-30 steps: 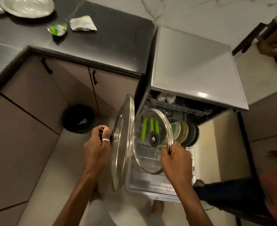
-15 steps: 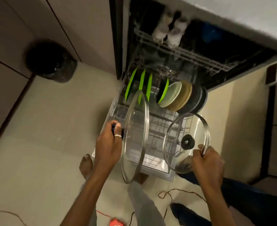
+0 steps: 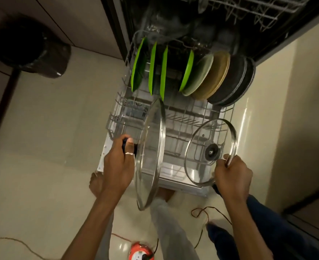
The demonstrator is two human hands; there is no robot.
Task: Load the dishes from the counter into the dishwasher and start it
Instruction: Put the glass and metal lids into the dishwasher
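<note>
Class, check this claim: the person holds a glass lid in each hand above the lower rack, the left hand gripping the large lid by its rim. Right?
Not quite. The head view shows the left hand gripping the large lid by its dark knob, not its rim. The rest stands.
</note>
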